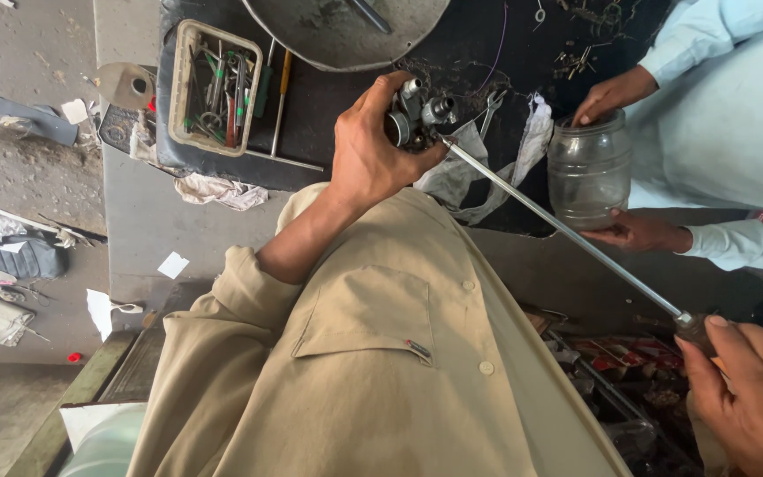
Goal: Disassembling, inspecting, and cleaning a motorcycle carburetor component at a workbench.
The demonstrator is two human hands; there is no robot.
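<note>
Much was cut off or hard to read. The right hand (748, 397) ran out of the lower right corner, so only its curled fingers and thumb showed. They were closed round the dark handle of a long screwdriver (567, 231), and most of that handle was buried in the grip. Near the top centre, the left hand (368, 159) covered most of a small metal carburettor (417, 119), its fingers wrapped tightly round the body. A tan shirt (373, 353) filled the lower middle and hid whatever lay beneath it.

At the right edge a co-worker in pale blue sleeves was cropped to two hands. One hand (615, 93) rested on the rim of a cloudy clear jar (588, 170) and the other hand (642, 234) sat under its base. I could not tell what the jar held.

In the lower right, red and white packets (615, 358) lay in a dark jumble, too blurred to tell apart. White paper scraps (172, 264) lay on the grey floor at the left. A cream plastic tray (183, 79) of hand tools sat at the upper left of the black bench (328, 97).

The carburettor looked grimy, silver-grey with round caps and a dark opening. It was held above the bench, just over a grey rag (465, 172). The screwdriver's bright shaft ran diagonally from it to the lower right
</note>
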